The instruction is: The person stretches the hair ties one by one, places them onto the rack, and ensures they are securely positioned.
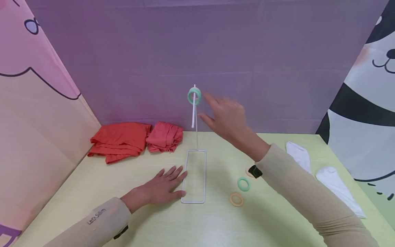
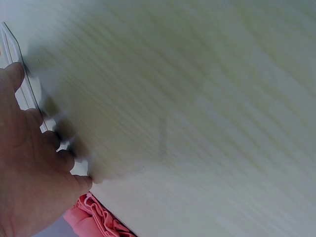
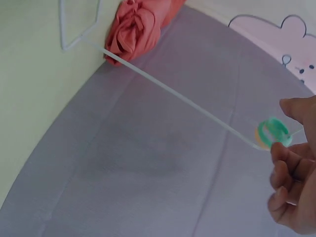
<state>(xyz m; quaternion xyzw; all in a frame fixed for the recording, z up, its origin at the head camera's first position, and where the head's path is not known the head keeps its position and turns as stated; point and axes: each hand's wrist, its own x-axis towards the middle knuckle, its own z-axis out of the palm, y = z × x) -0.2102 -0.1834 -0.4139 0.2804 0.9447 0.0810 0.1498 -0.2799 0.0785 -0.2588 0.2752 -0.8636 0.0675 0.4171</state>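
- Up at the top of the white wire stand (image 1: 196,137), right grip (image 1: 225,115) just beside the rings: index and thumb well spread, other fingers loosely curled, apparently nothing held!
- Over the arm (image 1: 193,118), a mint-green ring (image 1: 189,97), with a peach ring (image 3: 258,136) behind, both hung at the far end.
- Pointing toward the person, that arm's long axis; free end nearest, just left of the right thumb.
- Down at the base (image 1: 205,176), left grip (image 1: 163,188) spread on the desk (image 1: 172,226), fingertips at the left edge, nothing grasped.
- Out beyond the right edge of the base, three loose rings: a green ring (image 1: 243,189), an orange ring (image 1: 237,204) nearer the person, a pale ring (image 1: 248,173) partly hidden by the black strap (image 1: 255,171).
- Nearer the hung rings and the free end: right grip, plainly. Back down toward the person and slightly right from there, the loose trio.
- By judgement, the relation to watch: loose rings flat, holes upward; arm roughly level, so about a quarter turn between hole and arm.
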